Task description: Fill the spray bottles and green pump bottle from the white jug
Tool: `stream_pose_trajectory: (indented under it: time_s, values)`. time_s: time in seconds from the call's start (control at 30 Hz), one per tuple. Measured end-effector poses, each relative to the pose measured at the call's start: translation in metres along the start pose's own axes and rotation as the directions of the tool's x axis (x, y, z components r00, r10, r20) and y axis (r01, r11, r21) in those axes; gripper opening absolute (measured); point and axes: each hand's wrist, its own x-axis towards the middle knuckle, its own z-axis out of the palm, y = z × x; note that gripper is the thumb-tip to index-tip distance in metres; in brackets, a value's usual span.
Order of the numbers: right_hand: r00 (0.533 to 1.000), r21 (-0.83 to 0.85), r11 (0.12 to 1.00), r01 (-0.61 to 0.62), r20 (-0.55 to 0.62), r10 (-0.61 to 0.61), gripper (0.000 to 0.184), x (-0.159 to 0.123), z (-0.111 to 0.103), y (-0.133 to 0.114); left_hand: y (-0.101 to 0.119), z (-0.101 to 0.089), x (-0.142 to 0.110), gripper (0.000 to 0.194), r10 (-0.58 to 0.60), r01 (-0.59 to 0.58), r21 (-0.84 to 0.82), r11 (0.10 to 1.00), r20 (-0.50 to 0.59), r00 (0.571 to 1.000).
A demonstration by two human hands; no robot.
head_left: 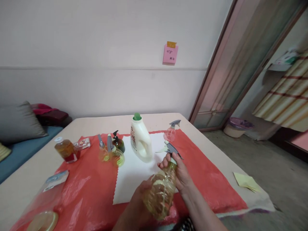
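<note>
Your left hand (143, 189) cupped the rounded body of the yellow-tinted spray bottle (160, 195), while your right hand (183, 173) wrapped its narrow neck, just under the grey trigger head (172, 149). Both were closed on it, in front of you over the near part of the worktop (166, 120). Its bottle tilted, head pointing away from you; that two-ended hold probably let your left carry the weight while your right steadied the top.

Seen from your hands, the white jug (141, 141) stood at eleven o'clock, its broad base on the white sheet (130, 179), which likely kept it off the red covering (207, 179). Towards ten o'clock, two spray bottles (104, 154) (117, 157) and the dark green pump bottle (119, 145) were grouped closely, perhaps to leave the middle free. Another spray bottle (170, 133) stood between twelve and one, and the amber bottle (67, 149) sat past nine.

Your bottle's thin, see-through plastic looked ridged and glossy. The jug was opaque and smooth, with a moulded loop handle and a green piece (137, 116) at its mouth. Wrinkles caught light across the shiny red covering; the sheet looked matt, its left edge scalloped.
</note>
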Motion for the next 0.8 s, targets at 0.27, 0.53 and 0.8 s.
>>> stream_pose_trajectory:
  time_s: [0.27,0.53,0.8]
  values:
    - [0.945,-0.130,0.975,0.180,-0.254,-0.208,0.037,0.006,0.006,0.004,-0.005,-0.009,0.013,0.052,0.078,-0.066,0.083,0.994,-0.154,0.985]
    - [0.888,-0.336,0.891,0.305,-0.239,-0.394,0.041,0.012,0.001,0.000,-0.003,-0.016,0.011,0.064,0.125,0.212,0.895,0.392,-0.280,0.952]
    - [0.781,-0.721,0.678,0.143,-0.338,-0.525,0.036,0.040,-0.071,-0.029,0.014,-0.086,0.019,0.064,0.395,0.094,0.724,0.683,-0.474,0.787]
